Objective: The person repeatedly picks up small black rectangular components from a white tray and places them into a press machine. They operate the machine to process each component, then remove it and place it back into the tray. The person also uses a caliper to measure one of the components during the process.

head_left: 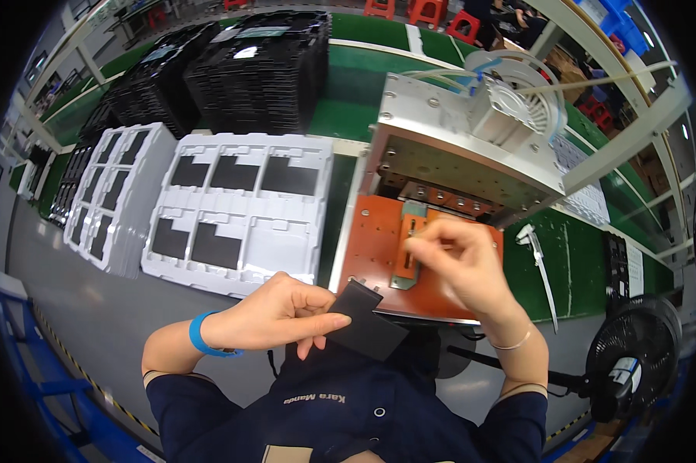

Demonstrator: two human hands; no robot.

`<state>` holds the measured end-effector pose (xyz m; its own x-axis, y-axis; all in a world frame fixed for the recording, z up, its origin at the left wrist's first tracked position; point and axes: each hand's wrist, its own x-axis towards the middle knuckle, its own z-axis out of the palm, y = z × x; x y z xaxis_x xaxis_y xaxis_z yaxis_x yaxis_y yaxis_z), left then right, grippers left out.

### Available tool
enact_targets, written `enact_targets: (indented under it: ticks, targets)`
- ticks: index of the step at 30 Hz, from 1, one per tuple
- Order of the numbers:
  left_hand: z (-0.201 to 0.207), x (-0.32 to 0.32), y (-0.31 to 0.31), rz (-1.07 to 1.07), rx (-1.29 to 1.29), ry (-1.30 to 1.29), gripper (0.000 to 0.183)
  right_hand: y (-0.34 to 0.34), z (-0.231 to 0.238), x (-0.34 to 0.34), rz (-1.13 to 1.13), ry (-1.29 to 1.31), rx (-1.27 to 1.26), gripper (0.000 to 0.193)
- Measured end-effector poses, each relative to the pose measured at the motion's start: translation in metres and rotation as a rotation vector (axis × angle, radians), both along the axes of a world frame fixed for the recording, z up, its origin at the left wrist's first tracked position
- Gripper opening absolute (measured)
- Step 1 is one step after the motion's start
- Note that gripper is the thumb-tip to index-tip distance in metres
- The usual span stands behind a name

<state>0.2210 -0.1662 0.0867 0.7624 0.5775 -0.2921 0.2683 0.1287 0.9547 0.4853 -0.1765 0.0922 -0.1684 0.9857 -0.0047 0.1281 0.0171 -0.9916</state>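
Observation:
A flat black piece with a notched corner (369, 330) is pinched between the thumb and fingers of my left hand (274, 315), tilted, at the front edge of the press. My right hand (463, 258) is over the press's orange base plate (369, 231), thumb and fingertips closed together at a slotted orange block (406, 258). Whether anything small lies between those fingertips cannot be made out. Behind the block is the silver metal press (460, 158). Left of it, a white moulded tray (286, 239) holds several similar black pieces (236, 174) in its compartments.
More white trays (139, 204) with black pieces stand at far left. Tall stacks of black trays (259, 77) rise behind. On the green bench (567, 270) at right lies a caliper (539, 262). A black fan (633, 355) stands at lower right. Metal frame posts (633, 147) flank the press.

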Motion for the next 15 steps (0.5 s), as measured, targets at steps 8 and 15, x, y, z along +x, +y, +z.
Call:
enact_targets:
  ticks: [8,15]
  targets:
    - [0.012,-0.068,-0.009,0.268,2.112,0.415,0.034,-0.014,0.002,0.009,-0.061,0.078,0.047,0.010]
    - [-0.007,-0.100,0.011,0.086,2.387,0.518,0.028,-0.015,-0.006,0.001,0.052,-0.001,0.136,0.007]
